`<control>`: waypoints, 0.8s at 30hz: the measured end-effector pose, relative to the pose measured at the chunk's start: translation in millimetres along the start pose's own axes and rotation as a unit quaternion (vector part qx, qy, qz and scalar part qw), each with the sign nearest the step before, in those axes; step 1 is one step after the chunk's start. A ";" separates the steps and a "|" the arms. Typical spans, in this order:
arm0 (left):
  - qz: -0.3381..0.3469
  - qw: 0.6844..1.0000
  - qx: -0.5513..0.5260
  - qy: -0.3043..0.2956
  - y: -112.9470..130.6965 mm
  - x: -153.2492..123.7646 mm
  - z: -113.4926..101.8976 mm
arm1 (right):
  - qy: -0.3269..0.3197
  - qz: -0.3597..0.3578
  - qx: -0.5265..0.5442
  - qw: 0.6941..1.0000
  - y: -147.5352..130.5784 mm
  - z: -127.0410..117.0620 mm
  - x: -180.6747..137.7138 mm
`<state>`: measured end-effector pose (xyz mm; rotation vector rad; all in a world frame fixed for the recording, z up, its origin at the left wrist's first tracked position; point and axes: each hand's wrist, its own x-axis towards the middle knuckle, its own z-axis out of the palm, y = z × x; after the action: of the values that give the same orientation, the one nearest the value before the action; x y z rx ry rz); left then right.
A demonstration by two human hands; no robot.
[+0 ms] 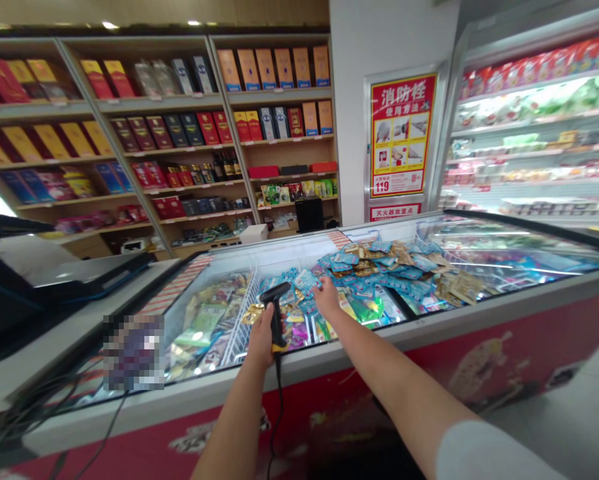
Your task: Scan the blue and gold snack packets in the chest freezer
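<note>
My left hand (262,337) is closed round the handle of a black and yellow barcode scanner (276,313), whose cord hangs down in front of the freezer. The scanner's head is level with a blue packet (306,281) just to its right. That packet is pinched at its right edge between the fingers of my right hand (326,297). Under and beyond my hands lie many more blue packets and brown packets (404,253), heaped across the glass top and the open part of the chest freezer (379,340).
A wire basket wall (242,313) divides the freezer, with frozen packs on its left. At the left stand a counter with dark equipment (94,277) and loose cables (24,413). Shelves of boxes (229,97) line the back wall; a lit display fridge (534,147) stands right.
</note>
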<state>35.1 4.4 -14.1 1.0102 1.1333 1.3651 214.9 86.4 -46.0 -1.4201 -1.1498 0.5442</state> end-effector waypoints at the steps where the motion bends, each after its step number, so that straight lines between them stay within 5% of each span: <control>1: 0.000 1.000 0.002 0.001 0.6 -0.6 0.4 | 0.003 -0.001 -0.004 1.000 0.1 0.0 0.2; 24: -0.028 0.998 0.010 -0.049 1.4 -1.5 -0.1 | 0.000 -0.007 -0.001 1.000 0.3 -0.5 0.2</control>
<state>34.9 2.9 -12.8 1.0410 1.0960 1.2498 215.5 86.4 -46.1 -1.4131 -1.1596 0.5338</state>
